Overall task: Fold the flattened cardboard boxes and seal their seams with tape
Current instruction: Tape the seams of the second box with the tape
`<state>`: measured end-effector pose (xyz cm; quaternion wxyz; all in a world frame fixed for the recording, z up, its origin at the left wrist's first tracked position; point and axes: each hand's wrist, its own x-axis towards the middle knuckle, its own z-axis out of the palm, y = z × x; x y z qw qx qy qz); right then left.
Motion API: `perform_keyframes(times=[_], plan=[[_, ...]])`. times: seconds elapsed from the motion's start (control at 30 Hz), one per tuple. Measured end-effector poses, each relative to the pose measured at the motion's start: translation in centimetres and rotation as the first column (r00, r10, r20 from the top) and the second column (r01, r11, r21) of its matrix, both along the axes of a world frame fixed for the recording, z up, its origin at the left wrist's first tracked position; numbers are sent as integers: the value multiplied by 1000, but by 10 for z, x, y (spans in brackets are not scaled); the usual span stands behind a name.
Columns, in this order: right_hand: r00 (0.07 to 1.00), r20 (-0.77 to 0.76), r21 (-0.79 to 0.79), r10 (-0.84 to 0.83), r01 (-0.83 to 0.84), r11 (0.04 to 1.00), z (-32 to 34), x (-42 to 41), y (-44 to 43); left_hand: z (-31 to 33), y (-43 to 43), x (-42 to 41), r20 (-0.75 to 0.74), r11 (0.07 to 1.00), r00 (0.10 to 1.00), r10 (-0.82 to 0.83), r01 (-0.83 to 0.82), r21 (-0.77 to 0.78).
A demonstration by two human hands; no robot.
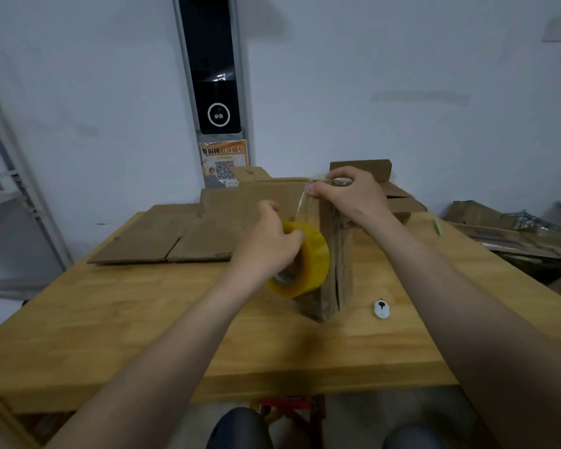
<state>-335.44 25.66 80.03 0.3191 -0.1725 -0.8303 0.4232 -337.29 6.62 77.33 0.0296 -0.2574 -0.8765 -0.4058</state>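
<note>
A folded cardboard box (336,254) stands on the wooden table (143,319), its seam facing me. My left hand (269,241) grips a yellow tape roll (305,264) held against the box's left side. A clear strip of tape (302,202) runs from the roll up to the box's top far edge. There my right hand (344,192) pinches the tape's end and holds it on the box. Flattened cardboard boxes (162,238) lie in a stack at the back left of the table.
A small white cutter (382,308) lies on the table right of the box. More cardboard pieces (399,196) sit behind the box. A green pen (437,225) rests near the right edge. Cardboard scraps (506,228) are piled off the table at right; a metal shelf (10,189) stands at left.
</note>
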Motion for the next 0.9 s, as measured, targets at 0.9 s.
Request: perform_keyframes(times=[0.9], plan=[[987,29,413,158,-156,897,-68,12,19,-25,-20,-33,148,996,985,-88,91,-14]])
